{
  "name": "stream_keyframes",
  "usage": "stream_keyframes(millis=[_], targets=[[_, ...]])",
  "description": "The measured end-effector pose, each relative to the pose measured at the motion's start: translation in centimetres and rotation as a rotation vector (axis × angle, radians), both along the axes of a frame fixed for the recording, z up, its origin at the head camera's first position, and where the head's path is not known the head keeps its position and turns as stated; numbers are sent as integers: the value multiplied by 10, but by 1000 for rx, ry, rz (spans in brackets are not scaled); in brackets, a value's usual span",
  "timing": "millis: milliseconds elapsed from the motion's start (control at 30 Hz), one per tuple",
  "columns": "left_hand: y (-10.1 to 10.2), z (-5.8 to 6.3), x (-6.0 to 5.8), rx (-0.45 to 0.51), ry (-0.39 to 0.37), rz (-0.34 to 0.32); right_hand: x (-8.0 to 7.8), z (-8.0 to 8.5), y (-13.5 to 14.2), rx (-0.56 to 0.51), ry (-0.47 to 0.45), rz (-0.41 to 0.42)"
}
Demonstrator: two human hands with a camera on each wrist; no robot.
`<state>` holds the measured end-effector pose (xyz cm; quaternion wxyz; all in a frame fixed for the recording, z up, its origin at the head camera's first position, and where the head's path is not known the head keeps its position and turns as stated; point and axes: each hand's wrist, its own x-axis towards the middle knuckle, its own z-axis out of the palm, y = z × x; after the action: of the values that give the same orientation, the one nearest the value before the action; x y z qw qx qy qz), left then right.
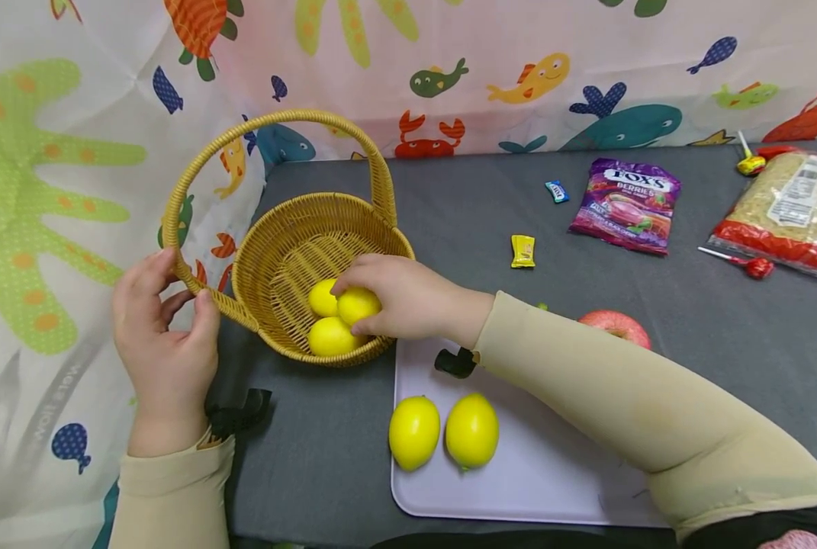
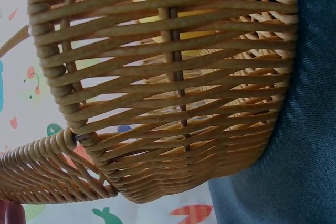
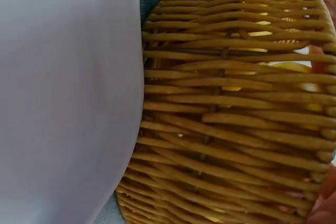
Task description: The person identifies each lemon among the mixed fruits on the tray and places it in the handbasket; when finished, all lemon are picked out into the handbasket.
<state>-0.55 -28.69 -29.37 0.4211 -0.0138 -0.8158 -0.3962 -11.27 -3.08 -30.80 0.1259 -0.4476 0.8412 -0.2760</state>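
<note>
A round wicker basket with a tall arched handle stands on the grey cloth. My left hand grips the lower left part of the handle between thumb and fingers. Over the basket's right rim reaches my right hand, holding a yellow lemon just inside. Two more lemons lie in the basket, one lemon behind and one lemon in front. From the side, the left wrist view shows the basket wall, and the right wrist view shows its weave beside the tray.
Two lemons lie on a pale lilac tray right of the basket. A red apple is partly behind my right sleeve. Farther off are a yellow wrapped sweet, a purple candy bag, a lollipop and a red-and-clear bag.
</note>
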Motion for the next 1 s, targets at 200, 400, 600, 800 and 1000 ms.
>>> stream_keyframes(millis=[200,400,600,800,1000], targets=[[-1,0,-1,-2,-8,-2,1,-2,-3,57,72,23],[-6,-5,-3,-10,-22,0,1,-1,-4,118,86,26],[-11,-8,-5,-29,-30,7,2,2,-7,163,73,32],[-9,-7,-4,-31,-33,10,1,0,-8,178,73,34],[-5,-4,-2,-17,-28,4,1,0,-8,184,74,51]])
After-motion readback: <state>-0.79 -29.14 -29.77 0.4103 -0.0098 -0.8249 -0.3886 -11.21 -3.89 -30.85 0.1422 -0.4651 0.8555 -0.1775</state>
